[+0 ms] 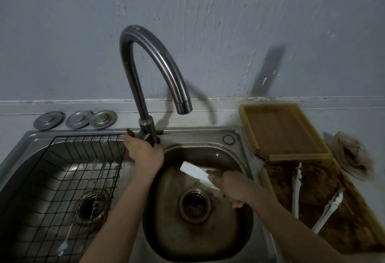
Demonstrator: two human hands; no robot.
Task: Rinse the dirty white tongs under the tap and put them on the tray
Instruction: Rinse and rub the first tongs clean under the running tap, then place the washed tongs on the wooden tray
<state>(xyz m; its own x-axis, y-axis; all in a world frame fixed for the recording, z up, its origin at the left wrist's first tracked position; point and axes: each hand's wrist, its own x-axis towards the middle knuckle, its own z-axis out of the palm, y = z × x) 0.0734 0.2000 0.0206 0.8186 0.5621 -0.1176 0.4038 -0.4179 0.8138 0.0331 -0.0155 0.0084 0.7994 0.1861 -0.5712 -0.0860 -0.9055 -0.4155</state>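
Note:
My right hand (231, 187) is closed around the white tongs (194, 171) and holds them over the right sink basin (208, 242), below and a little right of the spout. The tongs' tip points up and left. No water shows at the curved steel tap (166, 65). My left hand (143, 152) is wrapped around the tap's lever (130, 132) at its base. An empty wooden tray (250, 129) sits right of the sink against the wall.
A second wooden tray (325, 173), nearer me, holds two more white tongs (296, 190). A black wire rack (62, 179) with a fork and spoon fills the left basin. Three metal sink plugs (78, 119) lie behind it. A crumpled brown wad (352, 154) sits far right.

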